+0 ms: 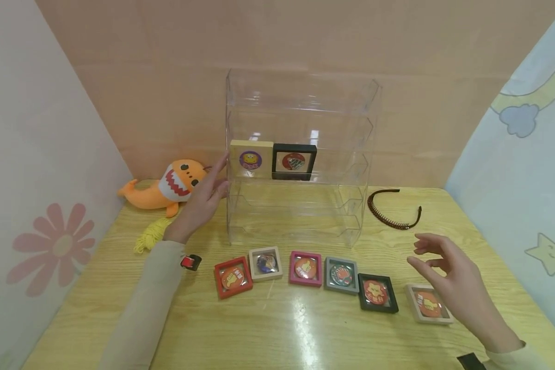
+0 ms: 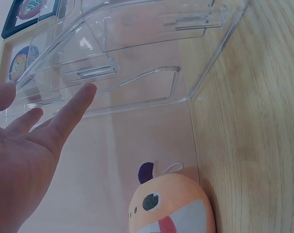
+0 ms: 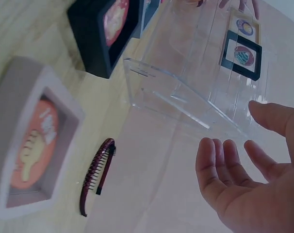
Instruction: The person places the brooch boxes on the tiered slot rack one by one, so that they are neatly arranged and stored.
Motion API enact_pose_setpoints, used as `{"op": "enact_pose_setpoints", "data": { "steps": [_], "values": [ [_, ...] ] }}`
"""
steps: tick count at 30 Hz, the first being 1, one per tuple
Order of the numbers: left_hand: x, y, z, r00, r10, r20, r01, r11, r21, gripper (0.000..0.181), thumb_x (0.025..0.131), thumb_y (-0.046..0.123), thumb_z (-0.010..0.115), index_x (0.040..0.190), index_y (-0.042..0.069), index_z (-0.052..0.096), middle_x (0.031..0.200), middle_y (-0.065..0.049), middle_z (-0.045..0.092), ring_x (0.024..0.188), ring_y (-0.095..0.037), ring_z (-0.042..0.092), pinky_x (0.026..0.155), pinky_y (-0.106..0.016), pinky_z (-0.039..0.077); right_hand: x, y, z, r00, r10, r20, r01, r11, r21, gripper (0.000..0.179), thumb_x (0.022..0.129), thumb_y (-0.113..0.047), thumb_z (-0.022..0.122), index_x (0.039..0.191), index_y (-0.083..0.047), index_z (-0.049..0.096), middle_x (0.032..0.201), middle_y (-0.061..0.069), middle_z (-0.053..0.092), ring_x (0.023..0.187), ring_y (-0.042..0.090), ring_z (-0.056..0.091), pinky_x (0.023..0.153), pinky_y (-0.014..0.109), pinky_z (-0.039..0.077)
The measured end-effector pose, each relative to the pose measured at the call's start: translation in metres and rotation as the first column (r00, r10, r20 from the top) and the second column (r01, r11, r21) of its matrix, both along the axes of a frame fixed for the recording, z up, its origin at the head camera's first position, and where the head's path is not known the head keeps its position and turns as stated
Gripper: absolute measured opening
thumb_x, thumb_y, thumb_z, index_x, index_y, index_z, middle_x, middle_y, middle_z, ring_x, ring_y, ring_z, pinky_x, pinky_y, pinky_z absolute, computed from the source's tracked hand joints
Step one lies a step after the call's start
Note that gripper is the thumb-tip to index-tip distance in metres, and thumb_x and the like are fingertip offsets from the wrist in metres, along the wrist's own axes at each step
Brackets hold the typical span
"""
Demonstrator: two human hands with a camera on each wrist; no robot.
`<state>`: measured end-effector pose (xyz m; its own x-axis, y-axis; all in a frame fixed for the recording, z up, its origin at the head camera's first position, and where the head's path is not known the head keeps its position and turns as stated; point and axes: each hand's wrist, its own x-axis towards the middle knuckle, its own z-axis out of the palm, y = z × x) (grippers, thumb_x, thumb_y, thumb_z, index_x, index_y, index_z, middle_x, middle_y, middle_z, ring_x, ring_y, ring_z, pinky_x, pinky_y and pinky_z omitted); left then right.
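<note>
Now the left hand (image 1: 203, 199) is beside the clear rack (image 1: 296, 208).

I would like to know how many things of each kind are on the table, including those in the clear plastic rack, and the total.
Square frames with round badges: 8
Clear plastic tiered rack: 1
Orange plush shark toy: 1
Yellow stringy bundle: 1
Dark curved headband: 1
Total: 12

Your right grip (image 1: 460, 288) covers part of the pale frame (image 1: 429, 304) just below it, whose lettering (image 1: 420, 299) is too blurred for reading. Behind your left grip (image 1: 204, 198), the orange plush (image 1: 171, 185) is partly hidden.
</note>
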<state>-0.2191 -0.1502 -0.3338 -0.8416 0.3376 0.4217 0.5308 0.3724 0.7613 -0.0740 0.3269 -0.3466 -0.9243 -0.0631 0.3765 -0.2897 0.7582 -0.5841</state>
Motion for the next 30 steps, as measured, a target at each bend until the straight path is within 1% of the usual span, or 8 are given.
{"op": "enact_pose_setpoints", "data": {
  "steps": [4,10,15,18,20,25,27,30],
  "values": [
    [0.000,-0.001,0.000,1.000,-0.010,0.004,0.010,1.000,0.005,0.062,0.110,0.007,0.040,0.164,0.015,0.013,0.165,-0.019,0.020,0.134,-0.043,0.047,0.099,-0.056,0.051,0.008,0.006,-0.006,0.999,-0.023,0.024,0.023,1.000,-0.007,0.046,0.095,-0.010,0.073,0.137,-0.008,0.056,0.117,-0.010,0.060,0.103,-0.003,0.055,0.078,0.005,0.046],
    [0.000,-0.003,0.000,1.000,0.003,-0.001,-0.003,1.000,-0.001,0.062,0.110,0.006,0.040,0.164,0.016,0.013,0.165,-0.019,0.021,0.134,-0.043,0.048,0.101,-0.057,0.048,0.014,0.014,-0.015,0.998,-0.048,0.046,0.049,0.999,-0.011,0.044,0.095,-0.014,0.073,0.136,-0.008,0.057,0.120,-0.016,0.058,0.103,-0.003,0.055,0.078,0.004,0.045],
    [0.002,-0.004,0.000,1.000,0.008,0.014,-0.008,1.000,0.000,0.062,0.110,0.007,0.040,0.165,0.016,0.013,0.165,-0.018,0.020,0.134,-0.043,0.047,0.102,-0.059,0.047,0.019,0.026,-0.023,0.994,-0.070,0.079,0.069,0.997,0.022,0.048,0.094,-0.016,0.075,0.138,-0.008,0.056,0.119,-0.026,0.054,0.097,-0.008,0.054,0.072,0.006,0.047],
    [0.002,-0.004,0.000,1.000,0.008,0.021,-0.008,1.000,0.004,0.062,0.110,0.007,0.040,0.164,0.016,0.013,0.165,-0.019,0.020,0.134,-0.043,0.048,0.101,-0.058,0.048,0.022,0.036,-0.028,0.991,-0.084,0.109,0.079,0.996,0.041,0.050,0.094,-0.018,0.076,0.139,-0.008,0.056,0.118,-0.027,0.052,0.096,-0.009,0.052,0.070,0.008,0.047],
    [0.002,-0.004,0.000,1.000,0.006,0.026,-0.006,1.000,0.009,0.062,0.109,0.006,0.040,0.165,0.016,0.013,0.165,-0.018,0.020,0.134,-0.043,0.048,0.100,-0.057,0.049,0.024,0.041,-0.031,0.986,-0.091,0.137,0.084,0.995,0.051,0.052,0.093,-0.019,0.076,0.139,-0.008,0.055,0.118,-0.022,0.053,0.096,-0.008,0.051,0.069,0.009,0.047],
    [0.000,-0.005,-0.001,0.999,0.000,0.032,-0.001,1.000,0.012,0.063,0.110,0.006,0.040,0.165,0.017,0.012,0.165,-0.018,0.019,0.134,-0.042,0.048,0.099,-0.055,0.050,0.027,0.053,-0.039,0.965,-0.089,0.248,0.072,0.994,0.077,0.059,0.094,-0.023,0.076,0.144,-0.003,0.050,0.127,0.005,0.053,0.096,-0.008,0.047,0.066,0.014,0.048],
    [-0.007,-0.008,-0.010,1.000,-0.003,0.022,0.003,1.000,0.011,0.064,0.110,0.010,0.040,0.165,0.025,0.011,0.166,-0.014,0.019,0.134,-0.040,0.049,0.099,-0.054,0.051,0.028,0.057,-0.042,0.960,-0.077,0.270,0.057,0.995,0.084,0.062,0.093,-0.021,0.076,0.145,-0.002,0.049,0.129,0.012,0.050,0.096,-0.008,0.045,0.066,0.016,0.048],
    [-0.018,-0.012,-0.022,1.000,-0.007,-0.002,0.007,1.000,0.012,0.064,0.111,0.015,0.041,0.164,0.035,0.011,0.166,-0.008,0.020,0.134,-0.038,0.049,0.098,-0.053,0.052,0.030,0.065,-0.047,0.959,-0.057,0.278,0.035,0.996,0.085,0.065,0.092,-0.018,0.077,0.146,0.000,0.046,0.131,0.015,0.047,0.096,-0.008,0.044,0.065,0.017,0.048]
  ]
}}
